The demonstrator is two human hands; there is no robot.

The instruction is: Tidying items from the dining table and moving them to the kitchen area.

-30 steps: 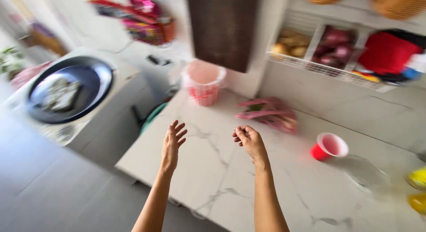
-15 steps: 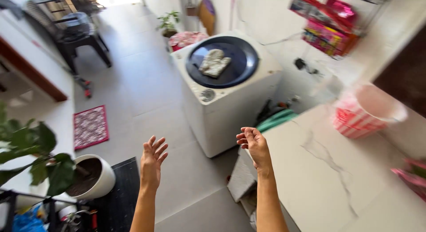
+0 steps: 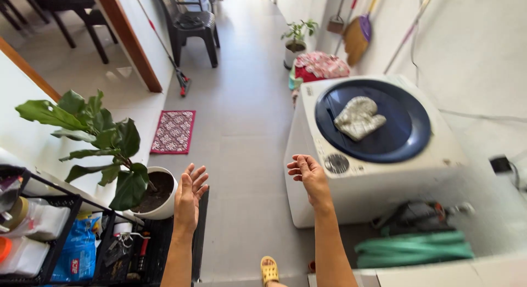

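Cloth (image 3: 359, 118), seemingly, atop washing machine (image 3: 384, 171) lid.

A home laundry corridor; washing machine (image 3: 379, 149), potted plant (image 3: 110, 149), doormat (image 3: 173, 131).

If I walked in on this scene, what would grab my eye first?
Probably the white washing machine at right, with a pale mitt lying on its dark blue lid. Next, two empty hands raised in front: the left hand open, the right hand loosely curled by the washer's corner. A leafy potted plant stands at left.
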